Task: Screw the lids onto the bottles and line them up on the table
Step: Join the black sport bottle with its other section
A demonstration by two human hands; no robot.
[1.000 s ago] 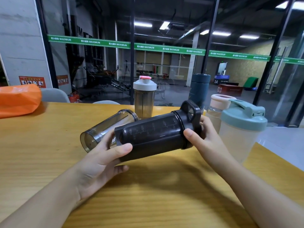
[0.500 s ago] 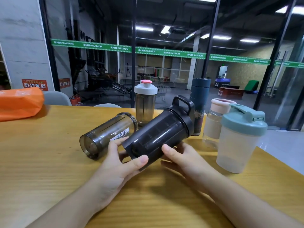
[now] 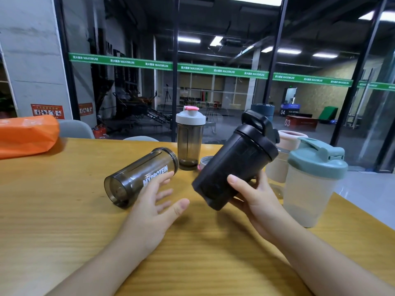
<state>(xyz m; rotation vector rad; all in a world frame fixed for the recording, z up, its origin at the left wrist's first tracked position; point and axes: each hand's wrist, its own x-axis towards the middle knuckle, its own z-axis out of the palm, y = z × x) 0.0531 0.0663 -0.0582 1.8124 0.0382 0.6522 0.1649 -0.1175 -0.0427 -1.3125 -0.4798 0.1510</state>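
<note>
My right hand [image 3: 255,205] grips the lower part of a black shaker bottle [image 3: 234,162] with its black lid on, tilted with the lid up and to the right, above the table. My left hand [image 3: 154,205] hovers with fingers spread, holding nothing, beside a lidless smoky MYPROTEIN bottle [image 3: 136,178] lying on its side. Upright behind stand a smoky bottle with a white and pink lid [image 3: 189,137], a pink-lidded bottle [image 3: 284,154], a frosted bottle with a green lid [image 3: 312,180] and a dark blue bottle [image 3: 264,111], mostly hidden.
The wooden table [image 3: 53,210] has its right edge just past the green-lidded bottle. An orange bag [image 3: 25,136] lies at the far left. A small pink-rimmed piece [image 3: 204,161] peeks out behind the black bottle. Grey chair backs [image 3: 74,129] stand behind the table.
My left hand has let go of the black bottle and opened. My right hand has shifted from the lid to the bottle's lower part and tipped it more upright.
</note>
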